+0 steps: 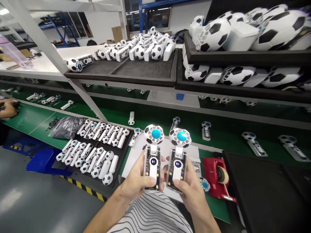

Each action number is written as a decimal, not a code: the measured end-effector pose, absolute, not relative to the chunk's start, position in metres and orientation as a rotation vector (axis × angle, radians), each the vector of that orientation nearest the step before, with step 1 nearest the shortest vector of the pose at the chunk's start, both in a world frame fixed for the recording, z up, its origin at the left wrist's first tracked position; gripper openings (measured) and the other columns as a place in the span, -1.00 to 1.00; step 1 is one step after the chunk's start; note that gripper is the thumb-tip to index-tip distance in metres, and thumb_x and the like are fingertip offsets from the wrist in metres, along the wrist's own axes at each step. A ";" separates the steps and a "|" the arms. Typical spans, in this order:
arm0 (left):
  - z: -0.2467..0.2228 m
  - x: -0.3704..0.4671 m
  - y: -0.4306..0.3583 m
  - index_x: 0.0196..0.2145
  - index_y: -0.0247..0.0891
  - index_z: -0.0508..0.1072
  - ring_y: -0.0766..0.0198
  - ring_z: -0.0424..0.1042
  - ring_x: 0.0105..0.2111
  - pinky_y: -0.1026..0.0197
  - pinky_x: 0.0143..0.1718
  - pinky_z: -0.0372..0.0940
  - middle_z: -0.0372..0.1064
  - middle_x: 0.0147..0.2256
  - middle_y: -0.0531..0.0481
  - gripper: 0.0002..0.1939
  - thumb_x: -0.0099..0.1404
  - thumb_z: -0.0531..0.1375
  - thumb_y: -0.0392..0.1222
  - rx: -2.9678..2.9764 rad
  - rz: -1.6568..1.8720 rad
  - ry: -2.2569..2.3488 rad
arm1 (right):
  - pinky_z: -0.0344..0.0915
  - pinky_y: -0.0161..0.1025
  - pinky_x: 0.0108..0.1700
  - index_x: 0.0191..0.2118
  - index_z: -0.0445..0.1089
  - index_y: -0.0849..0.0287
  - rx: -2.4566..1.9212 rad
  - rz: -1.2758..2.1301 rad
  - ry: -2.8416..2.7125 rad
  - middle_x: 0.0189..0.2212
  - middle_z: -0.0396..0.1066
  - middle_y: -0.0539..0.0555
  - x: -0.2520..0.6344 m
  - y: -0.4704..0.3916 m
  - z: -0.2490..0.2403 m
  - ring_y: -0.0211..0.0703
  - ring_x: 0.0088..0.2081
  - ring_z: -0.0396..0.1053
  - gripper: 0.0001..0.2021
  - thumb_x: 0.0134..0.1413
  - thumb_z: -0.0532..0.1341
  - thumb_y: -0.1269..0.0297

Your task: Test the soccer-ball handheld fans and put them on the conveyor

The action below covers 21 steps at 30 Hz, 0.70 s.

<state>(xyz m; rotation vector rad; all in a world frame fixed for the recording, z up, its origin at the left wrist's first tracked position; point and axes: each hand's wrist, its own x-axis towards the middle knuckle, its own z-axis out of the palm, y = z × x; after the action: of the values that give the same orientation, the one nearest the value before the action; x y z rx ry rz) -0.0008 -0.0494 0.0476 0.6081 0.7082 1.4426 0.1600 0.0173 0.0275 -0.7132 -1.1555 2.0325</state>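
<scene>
My left hand [136, 178] is wrapped around a handheld fan [152, 168] with a clear body, a football-patterned head and a blue centre. Its small round display reads 01, and my thumb lies on the white strip below. A matching fan [177, 168] is in my right hand [190, 186], its display also lit with 01 and my thumb low on its front. Both fans are upright side by side, heads away from me. Beneath them is a white sheet [130, 161], where another fan [204, 183] is partly hidden by my right hand.
Football-patterned fans fill a black tray [125, 150] at left, beside a plastic bag [68, 127]. A red tape dispenser [211, 178] stands right, near a black tray [267, 194]. Several fans lie along the green belt [155, 113]. Loaded trays [150, 72] sit overhead. Another person's hand [8, 108] shows far left.
</scene>
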 end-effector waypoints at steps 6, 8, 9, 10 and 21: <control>0.053 0.008 -0.052 0.01 -0.25 0.31 0.26 0.46 -0.47 0.24 -0.44 0.34 0.42 -0.35 -0.03 -0.47 0.11 0.37 -0.27 0.578 1.446 0.654 | 0.44 -0.07 -0.38 0.32 -0.03 -0.03 -0.636 2.066 -1.077 -0.19 0.45 0.11 0.165 0.014 0.035 -0.04 -0.39 0.45 -0.32 0.16 0.25 0.30; 0.053 0.011 -0.052 0.00 -0.25 0.33 0.26 0.47 -0.48 0.26 -0.46 0.34 0.42 -0.36 -0.04 -0.55 0.18 0.33 -0.23 0.573 1.448 0.649 | 0.42 -0.11 -0.39 0.29 0.02 0.01 -0.662 2.041 -1.080 -0.23 0.45 0.10 0.168 0.013 0.035 -0.06 -0.41 0.44 -0.40 0.19 0.22 0.29; 0.053 0.011 -0.051 -0.01 -0.25 0.34 0.27 0.46 -0.50 0.27 -0.48 0.33 0.42 -0.37 -0.03 -0.59 0.20 0.32 -0.22 0.573 1.451 0.650 | 0.41 -0.13 -0.39 0.28 0.05 0.02 -0.685 2.018 -1.089 -0.24 0.45 0.10 0.168 0.013 0.035 -0.07 -0.40 0.44 -0.43 0.20 0.21 0.29; 0.053 0.012 -0.051 -0.02 -0.25 0.34 0.28 0.46 -0.51 0.28 -0.49 0.32 0.42 -0.38 -0.03 -0.61 0.21 0.31 -0.22 0.573 1.452 0.653 | 0.41 -0.14 -0.39 0.27 0.05 0.02 -0.703 2.002 -1.091 -0.25 0.45 0.09 0.168 0.013 0.035 -0.06 -0.38 0.44 -0.44 0.20 0.21 0.28; 0.053 0.021 -0.045 -0.07 -0.28 0.39 0.27 0.47 -0.57 0.31 -0.55 0.34 0.47 -0.42 -0.04 -0.59 0.12 0.35 -0.23 0.450 1.532 0.616 | 0.49 -0.13 -0.24 0.30 0.13 -0.09 -0.920 1.791 -1.183 -0.03 0.47 0.11 0.186 0.014 0.008 0.04 -0.14 0.50 -0.41 0.16 0.23 0.20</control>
<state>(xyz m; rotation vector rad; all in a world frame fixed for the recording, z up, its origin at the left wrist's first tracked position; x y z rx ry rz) 0.0214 -0.0446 0.0529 0.4496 0.6165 1.5318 0.1859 0.0140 0.0085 -0.9203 -1.1828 1.7908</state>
